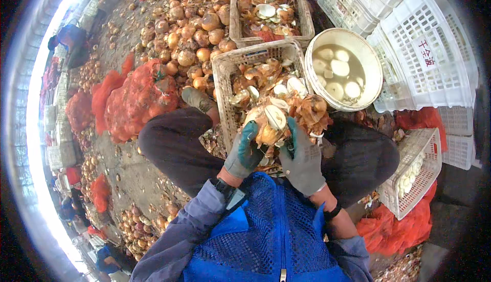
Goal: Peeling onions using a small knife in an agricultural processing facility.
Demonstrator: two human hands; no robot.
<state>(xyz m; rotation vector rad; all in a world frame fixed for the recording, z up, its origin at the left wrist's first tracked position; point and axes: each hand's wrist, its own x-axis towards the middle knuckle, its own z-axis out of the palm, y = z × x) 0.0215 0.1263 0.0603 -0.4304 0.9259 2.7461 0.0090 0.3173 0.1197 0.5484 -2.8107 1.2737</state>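
Grey-gloved L hand (242,154) + R hand (303,163) half-curled, cupping onion (272,124) btwn | I'd guess: over crate (221,95) to catch skins (263,71)

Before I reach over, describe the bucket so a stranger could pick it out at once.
Find the white perforated crates at the upper right. Just left of them, beyond the gloved right hand and beside the crate of peel, stands a pale bucket. Unlike its rectangular, slotted neighbours, it is round and solid-walled, with peeled onions in murky liquid.
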